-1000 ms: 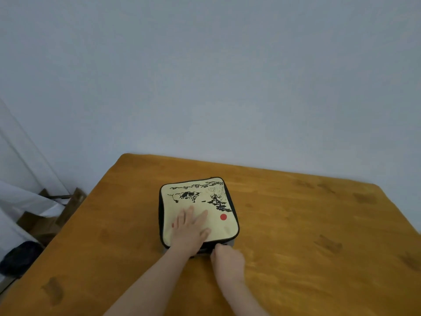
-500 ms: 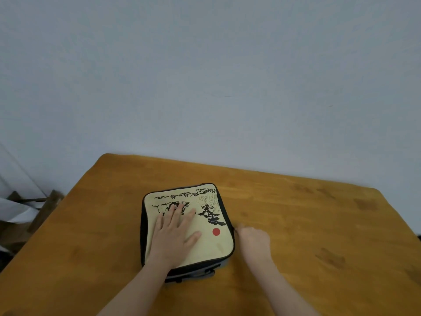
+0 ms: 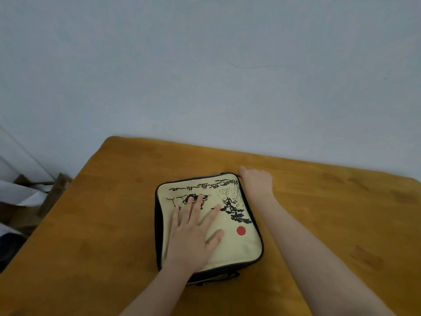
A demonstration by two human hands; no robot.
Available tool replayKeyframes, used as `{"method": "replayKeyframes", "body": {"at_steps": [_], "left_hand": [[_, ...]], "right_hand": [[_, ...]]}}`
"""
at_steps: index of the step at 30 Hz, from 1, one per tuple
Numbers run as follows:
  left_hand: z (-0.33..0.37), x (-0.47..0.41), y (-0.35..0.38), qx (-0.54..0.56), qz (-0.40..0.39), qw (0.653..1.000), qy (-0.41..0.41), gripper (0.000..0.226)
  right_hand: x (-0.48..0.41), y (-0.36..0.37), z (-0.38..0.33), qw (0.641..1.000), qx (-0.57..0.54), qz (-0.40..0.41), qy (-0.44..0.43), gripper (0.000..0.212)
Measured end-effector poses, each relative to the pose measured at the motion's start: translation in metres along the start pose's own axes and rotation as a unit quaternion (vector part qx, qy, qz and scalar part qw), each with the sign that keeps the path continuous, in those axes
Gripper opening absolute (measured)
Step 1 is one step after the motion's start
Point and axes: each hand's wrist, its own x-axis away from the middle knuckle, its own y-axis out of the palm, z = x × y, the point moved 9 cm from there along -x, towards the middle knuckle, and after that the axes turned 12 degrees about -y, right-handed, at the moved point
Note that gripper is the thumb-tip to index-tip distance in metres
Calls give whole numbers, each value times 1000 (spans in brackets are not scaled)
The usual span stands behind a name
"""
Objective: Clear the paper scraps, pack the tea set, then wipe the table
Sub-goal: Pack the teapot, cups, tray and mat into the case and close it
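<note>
Snag risk: tea-set case (image 3: 237, 245) mid-frame on counter (image 3: 330, 224).
Left grip (image 3: 193, 238) presses flat, fingers straight, on its lid; right grip (image 3: 256, 183) curls at the upper-right corner, hold unseen; pulling round that bend could snag and drag the case.

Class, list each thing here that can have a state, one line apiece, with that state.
Case: lid down, lying flat on the table.
Left hand: fingers straight, pressing on the case's top.
Right hand: curled at the case's far right corner; grip hidden.
Table: bears the case.
</note>
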Motion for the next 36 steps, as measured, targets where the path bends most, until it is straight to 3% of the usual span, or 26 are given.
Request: {"method": "replayKeyframes", "body": {"at_steps": [12,15,17,20,24,27,31,33,36], "left_hand": [[0,0,3,14,-22,1000,0,57],[1,0,2,8,-31,999,-1,57],[0,1,2,1,-43,999,-2,57],[0,1,2,-11,-59,998,-1,57],[0,2,0,-3,-95,995,3,57],[-11,15,-10,23,-121,992,-5,54],[-44,46,-24,39,-69,996,-51,72],[-55,61,-26,96,-52,991,-73,61],[-60,76,-27,207,-50,971,-104,43]], "right_hand": [[-33,-3,-25,977,87,13,-192,20],[-29,-9,-20,986,22,48,-157,17],[-15,-10,-11,984,-136,96,-71,27],[28,6,-14,919,-373,119,38,36],[96,35,-29,811,-566,80,124,46],[134,49,-35,786,-596,64,152,38],[158,56,-36,743,-631,91,205,33],[167,58,-39,703,-662,96,241,33],[179,64,-48,610,-730,86,295,33]]}}
